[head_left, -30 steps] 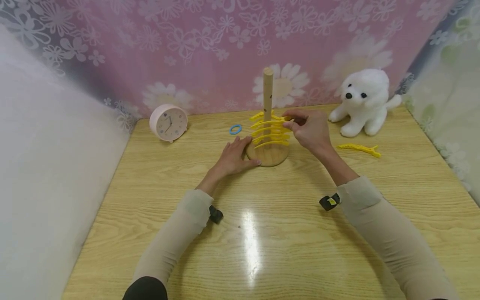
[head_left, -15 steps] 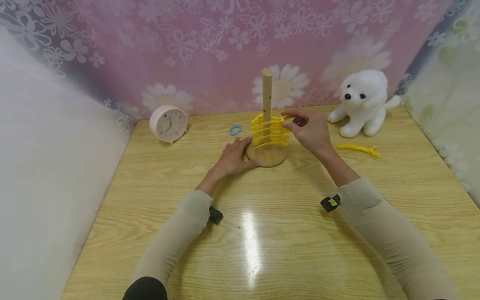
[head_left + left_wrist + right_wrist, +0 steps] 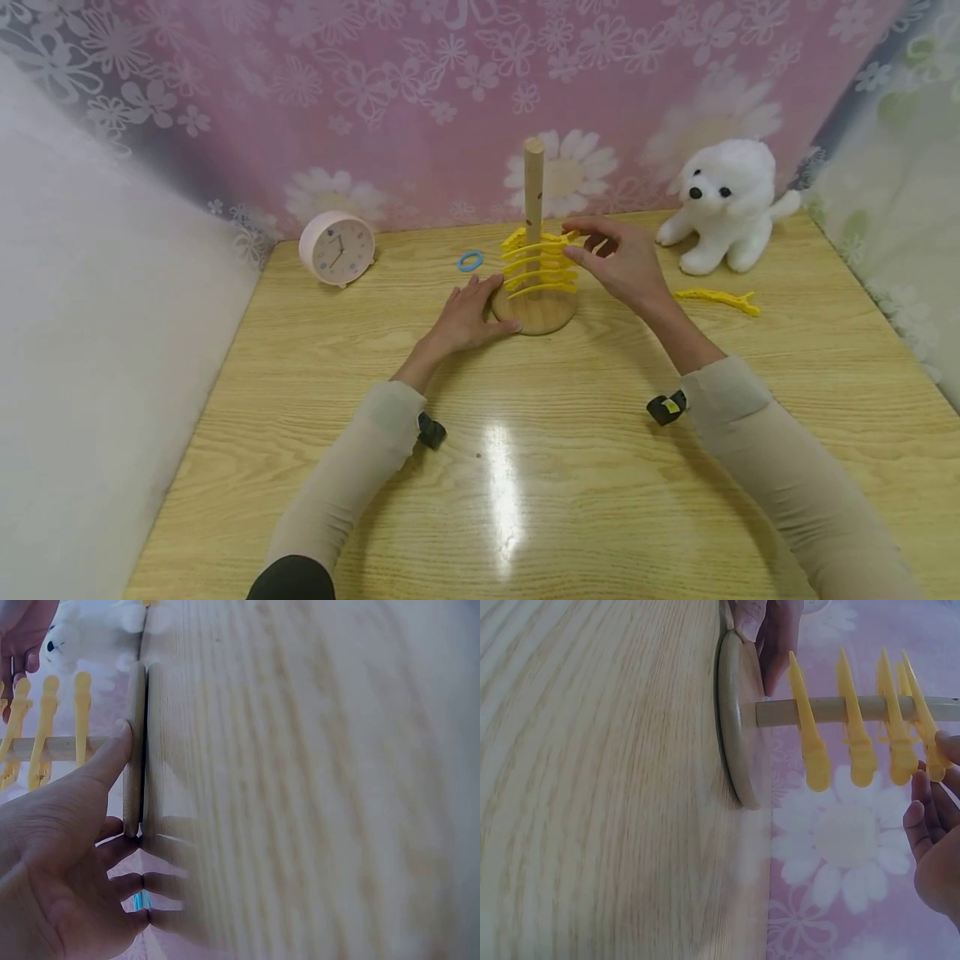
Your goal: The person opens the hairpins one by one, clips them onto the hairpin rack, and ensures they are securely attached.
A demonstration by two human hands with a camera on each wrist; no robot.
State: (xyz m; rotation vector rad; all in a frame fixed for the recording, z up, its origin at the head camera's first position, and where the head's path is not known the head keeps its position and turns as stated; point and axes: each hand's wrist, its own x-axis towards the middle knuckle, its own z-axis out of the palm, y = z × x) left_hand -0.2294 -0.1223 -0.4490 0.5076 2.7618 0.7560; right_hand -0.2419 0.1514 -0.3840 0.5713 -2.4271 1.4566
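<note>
A wooden post (image 3: 533,187) rises from a round wooden base (image 3: 538,320), with several yellow alligator hair clips (image 3: 857,731) clamped one above another along it. My left hand (image 3: 467,317) holds the base at its left edge, thumb on the near rim and the other fingers spread round the side. At the topmost clip (image 3: 922,712), my right hand (image 3: 628,260) pinches the tail end between thumb and index finger. That clip's jaws lie across the post. One more yellow hair clip (image 3: 717,298) lies on the table, right of my right hand.
Behind my left hand a blue ring (image 3: 470,261) lies on the table (image 3: 360,500). A pink alarm clock (image 3: 337,248) stands at the back left, and a white plush dog (image 3: 731,208) sits at the back right. A flowered pink cloth (image 3: 420,100) hangs behind.
The topmost clip's far end has swung slightly down and left against the post. My right hand keeps its pinch, its wrist shifting a little right. My left hand stays put.
</note>
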